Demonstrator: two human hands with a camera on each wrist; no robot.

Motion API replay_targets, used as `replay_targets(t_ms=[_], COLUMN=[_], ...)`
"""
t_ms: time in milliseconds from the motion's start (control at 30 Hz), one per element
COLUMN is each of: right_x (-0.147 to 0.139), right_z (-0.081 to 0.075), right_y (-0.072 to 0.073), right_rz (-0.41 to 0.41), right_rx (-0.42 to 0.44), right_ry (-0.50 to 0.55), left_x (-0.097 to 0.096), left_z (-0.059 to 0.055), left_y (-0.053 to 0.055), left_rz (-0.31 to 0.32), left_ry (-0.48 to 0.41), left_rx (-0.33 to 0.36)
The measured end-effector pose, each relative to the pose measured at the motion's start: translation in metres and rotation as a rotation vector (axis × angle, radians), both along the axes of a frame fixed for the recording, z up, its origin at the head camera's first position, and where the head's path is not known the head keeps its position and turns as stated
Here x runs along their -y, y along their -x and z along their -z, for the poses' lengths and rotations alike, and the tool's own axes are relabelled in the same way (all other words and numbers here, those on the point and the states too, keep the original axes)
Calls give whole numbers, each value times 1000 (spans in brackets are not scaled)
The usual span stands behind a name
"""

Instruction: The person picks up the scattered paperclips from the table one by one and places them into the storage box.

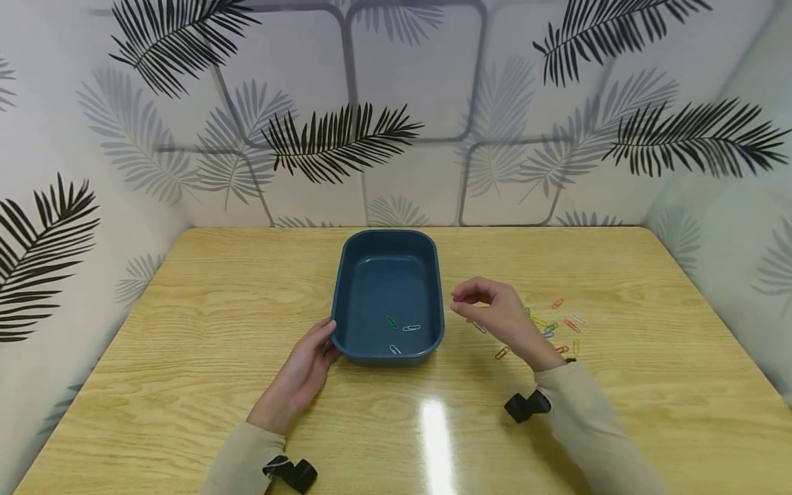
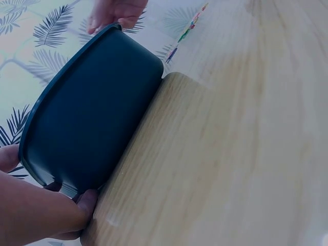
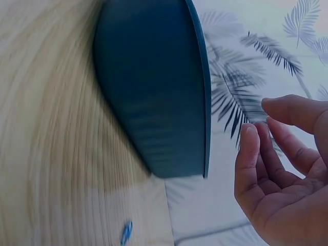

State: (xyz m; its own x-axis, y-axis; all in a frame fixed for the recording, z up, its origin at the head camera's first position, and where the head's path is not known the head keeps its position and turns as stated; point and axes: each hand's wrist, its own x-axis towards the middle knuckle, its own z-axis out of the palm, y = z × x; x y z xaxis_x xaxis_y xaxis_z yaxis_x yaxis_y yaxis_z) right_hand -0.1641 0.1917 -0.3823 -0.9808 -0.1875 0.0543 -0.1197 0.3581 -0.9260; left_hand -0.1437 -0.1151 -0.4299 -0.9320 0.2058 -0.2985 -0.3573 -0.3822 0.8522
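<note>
"Paperclips [image 1: 411, 328], where?"
"Three in the blue tray [image 1: 388, 289], toward six o'clock; others past its three, on the glossy wood-grain table [image 1: 247, 309]."
"And the hands?"
"Left hand [image 1: 307, 371] grips the tray at eight. Right hand [image 1: 498, 313] hovers at three, fingertips curved close; cannot tell if they pinch a clip. Leaf-patterned wall [image 1: 408, 75] at twelve."

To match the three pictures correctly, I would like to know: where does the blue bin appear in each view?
Head: blue bin at the centre, its inside visible.
Left wrist: in the left half, seen from outside.
Right wrist: upper middle, cut off by the top edge.
Shared landmark: the right hand, at the top in left wrist, right side in right wrist.
</note>
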Motion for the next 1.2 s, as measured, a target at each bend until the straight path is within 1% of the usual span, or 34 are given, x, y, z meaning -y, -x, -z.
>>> replay_targets(t_ms=[133,300,400,533,767,867,933,1067,1200], right_x=[-22,-50,-64,-84,-121,-134,-142,-153,-162], right_z=[1,4,4,3,6,8,8,10,14], right_y=[1,1,2,5,8,8,8,9,11], right_rz=[25,41,63,111,218,251,271,287,247], right_rx=[-3,12,9,-6,-6,2,11,53,109], right_ry=[-46,-76,-120,-181,-212,-225,-252,-322,-416], left_x=[0,0,0,-1,-1,-2,-2,-2,-2], left_z=[0,0,0,1,1,1,1,1,1], left_y=[-1,-3,-4,-4,-4,-4,-5,-5,-5], left_rz=[5,18,17,14,12,16,17,16,14], left_ry=[9,18,18,16,22,22,23,28,30], left_rx=[-3,-2,-4,-6,-8,-8,-8,-11,-11])
